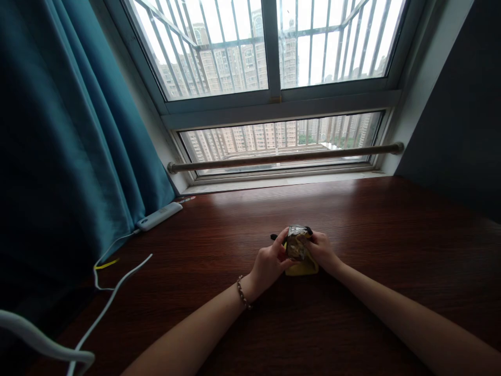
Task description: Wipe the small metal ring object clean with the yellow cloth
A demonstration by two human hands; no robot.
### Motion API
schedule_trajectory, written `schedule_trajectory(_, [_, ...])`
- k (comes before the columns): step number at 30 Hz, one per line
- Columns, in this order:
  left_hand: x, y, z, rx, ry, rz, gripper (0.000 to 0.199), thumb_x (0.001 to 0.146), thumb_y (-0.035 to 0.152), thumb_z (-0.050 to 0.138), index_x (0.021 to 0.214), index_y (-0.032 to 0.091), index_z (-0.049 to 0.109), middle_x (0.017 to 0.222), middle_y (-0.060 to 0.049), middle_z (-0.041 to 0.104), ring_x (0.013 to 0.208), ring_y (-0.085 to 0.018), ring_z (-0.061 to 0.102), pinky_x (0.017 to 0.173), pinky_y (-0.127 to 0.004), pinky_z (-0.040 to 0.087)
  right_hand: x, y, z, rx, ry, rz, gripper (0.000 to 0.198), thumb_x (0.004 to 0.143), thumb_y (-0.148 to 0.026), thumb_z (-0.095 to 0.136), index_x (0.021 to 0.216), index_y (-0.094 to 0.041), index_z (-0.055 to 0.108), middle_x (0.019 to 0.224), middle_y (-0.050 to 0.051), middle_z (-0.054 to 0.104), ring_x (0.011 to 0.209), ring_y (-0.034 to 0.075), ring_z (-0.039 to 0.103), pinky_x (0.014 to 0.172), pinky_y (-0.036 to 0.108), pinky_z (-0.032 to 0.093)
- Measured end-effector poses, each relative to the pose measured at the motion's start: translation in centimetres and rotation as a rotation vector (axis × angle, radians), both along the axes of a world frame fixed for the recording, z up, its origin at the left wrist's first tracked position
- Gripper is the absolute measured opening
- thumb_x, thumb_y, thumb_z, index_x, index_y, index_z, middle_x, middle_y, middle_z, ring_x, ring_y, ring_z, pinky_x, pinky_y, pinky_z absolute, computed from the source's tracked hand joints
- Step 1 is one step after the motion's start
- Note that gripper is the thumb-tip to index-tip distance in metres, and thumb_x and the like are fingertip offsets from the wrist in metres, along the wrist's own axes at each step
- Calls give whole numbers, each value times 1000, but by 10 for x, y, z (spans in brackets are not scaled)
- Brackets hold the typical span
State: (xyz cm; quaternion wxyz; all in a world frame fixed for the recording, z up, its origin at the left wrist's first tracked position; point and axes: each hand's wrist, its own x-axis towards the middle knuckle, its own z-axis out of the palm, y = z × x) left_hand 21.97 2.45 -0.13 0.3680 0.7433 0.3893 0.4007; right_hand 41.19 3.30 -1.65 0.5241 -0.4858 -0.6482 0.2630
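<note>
A small, shiny, brown-gold block with a crinkled, foil-like face point(296, 246) is held up between my two hands, above the wooden surface. My left hand point(269, 261) grips its left side, fingers on the upper edge and thumb near the bottom. From the right, my right hand point(321, 251) closes on the block's other side, its fingertips partly hidden. Directly below the block shows a yellow piece point(303, 268), most of it covered; whether it is joined to the block I cannot tell. Small black parts point(274, 237) stick out at both upper sides.
The dark red-brown wooden surface point(219, 224) reaches to the window sill. A white power strip point(159, 216) lies at the left by the blue curtain point(90, 136), with white cables point(113, 295) and a yellow strip point(107, 264) nearby. A metal rail point(289, 157) crosses the window.
</note>
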Motion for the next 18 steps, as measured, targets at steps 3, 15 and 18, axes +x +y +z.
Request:
schedule_trajectory(3, [-1, 3, -1, 102, 58, -8, 94, 57, 32, 81, 140, 30, 35, 91, -3, 67, 66, -15, 59, 69, -25, 49, -2, -4, 3, 24, -37, 4, 33, 79, -40, 51, 60, -14, 58, 55, 3, 56, 52, 18, 50, 50, 26, 34])
schedule_trajectory(15, [-3, 17, 3, 180, -30, -337, 93, 56, 59, 72, 137, 25, 42, 150, -12, 24, 139, -34, 21, 114, -45, 20, -7, -13, 12, 73, -93, 87, 12, 72, -22, 51, 69, -16, 60, 64, 3, 61, 58, 18, 53, 55, 25, 36])
schedule_trajectory(18, [-2, 23, 1, 146, -47, -359, 86, 68, 71, 54, 136, 21, 42, 151, -12, 20, 140, -34, 18, 115, -45, 17, -7, -12, 11, 75, -104, 51, 14, 75, -25, 53, 69, -15, 61, 64, 3, 61, 58, 18, 53, 56, 25, 35])
